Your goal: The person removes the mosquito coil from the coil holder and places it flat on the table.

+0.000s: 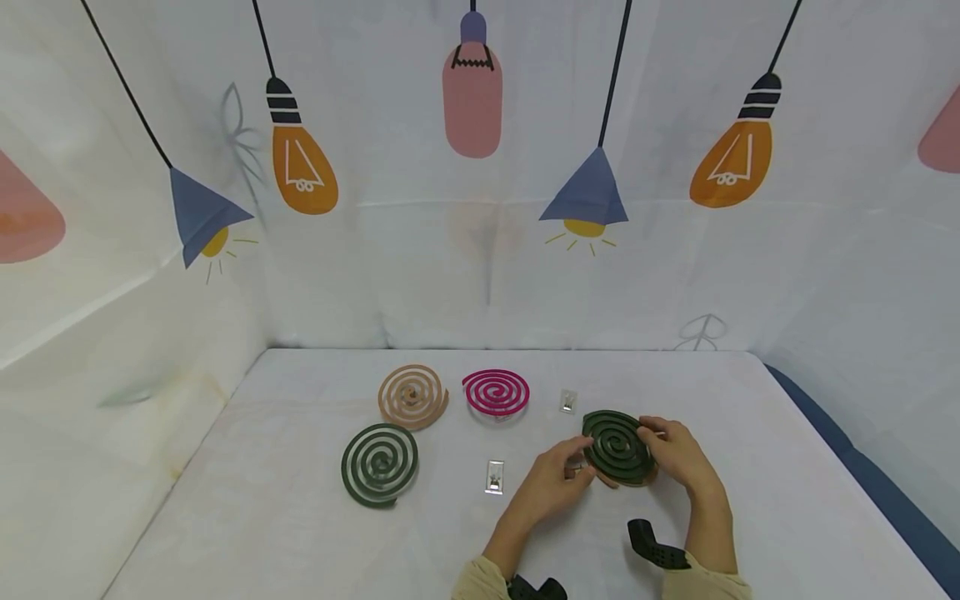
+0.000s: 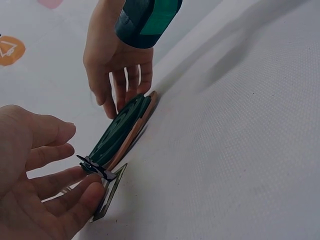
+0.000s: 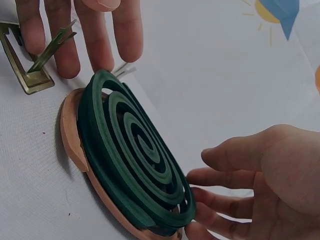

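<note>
Head view has the green coil on the white table between your two hands, and the right wrist view shows it stacked on a tan coil. Your left hand sits at the coil's left side, fingers loosely bent and thumb apart, fingertips at its rim; the views do not tell whether they press on it. Your right hand is on its right, relaxed and fairly wide, fingertips touching the rim and thumb clear of the fingers. Just left of the green coil, by your left fingers, lies a metal stand with a raised prong. Farther left of the coil are a pink coil, a second tan coil and a second green coil. Two more metal stands lie to its left, one farther from you, one nearer
</note>
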A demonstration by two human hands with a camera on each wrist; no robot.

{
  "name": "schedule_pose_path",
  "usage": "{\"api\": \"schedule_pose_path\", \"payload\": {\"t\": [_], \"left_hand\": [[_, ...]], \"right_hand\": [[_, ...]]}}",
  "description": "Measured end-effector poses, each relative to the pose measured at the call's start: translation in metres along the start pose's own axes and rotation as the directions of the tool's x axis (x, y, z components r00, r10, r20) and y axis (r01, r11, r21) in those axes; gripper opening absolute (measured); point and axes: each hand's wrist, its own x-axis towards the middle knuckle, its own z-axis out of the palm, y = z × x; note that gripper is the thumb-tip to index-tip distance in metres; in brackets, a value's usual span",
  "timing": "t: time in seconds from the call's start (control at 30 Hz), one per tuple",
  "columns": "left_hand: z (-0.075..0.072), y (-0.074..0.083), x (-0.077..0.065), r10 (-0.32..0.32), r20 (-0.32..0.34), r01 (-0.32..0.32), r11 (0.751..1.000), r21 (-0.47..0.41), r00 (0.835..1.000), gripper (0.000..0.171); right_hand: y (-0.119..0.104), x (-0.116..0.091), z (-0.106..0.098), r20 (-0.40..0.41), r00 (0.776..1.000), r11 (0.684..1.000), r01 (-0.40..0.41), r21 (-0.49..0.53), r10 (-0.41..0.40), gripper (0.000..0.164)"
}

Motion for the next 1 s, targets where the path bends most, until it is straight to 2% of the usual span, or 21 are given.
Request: {"api": "schedule_pose_path", "payload": {"t": [0.27, 0.43, 0.57, 0.7, 0.83, 1.0], "left_hand": [[-0.002, -0.004, 0.001, 0.04, -0.041, -0.041, 0.998, -0.039, 0.998, 0.04], [-0.011, -0.003, 0.002, 0.03, -0.1, -0.036, 0.997, -0.062, 0.995, 0.038], [-0.024, -0.004, 0.002, 0.026, -0.179, -0.043, 0.995, -0.091, 0.983, 0.035], [-0.04, -0.008, 0.002, 0.025, -0.28, -0.059, 0.992, -0.113, 0.96, 0.033], [-0.057, -0.012, 0.002, 0.016, -0.383, -0.063, 0.992, -0.111, 0.924, 0.031], [-0.074, -0.018, 0.002, -0.01, -0.522, -0.056, 0.992, -0.11, 0.853, 0.029]], "right_hand": [[0.0, 0.0, 0.001, -0.013, 1.0, 1.0, -0.008, -0.008, 0.008, 0.046], [0.0, 0.001, 0.003, -0.047, 0.999, 1.0, 0.001, -0.009, -0.001, 0.044], [-0.004, 0.001, 0.007, -0.108, 0.994, 1.0, 0.028, -0.001, -0.028, 0.042], [-0.01, 0.002, 0.011, -0.173, 0.984, 0.998, 0.054, 0.03, -0.048, 0.04], [-0.018, 0.004, 0.014, -0.206, 0.978, 0.996, 0.045, 0.071, -0.03, 0.039], [-0.027, 0.01, 0.019, -0.23, 0.973, 0.988, 0.064, 0.138, -0.031, 0.039]]}}
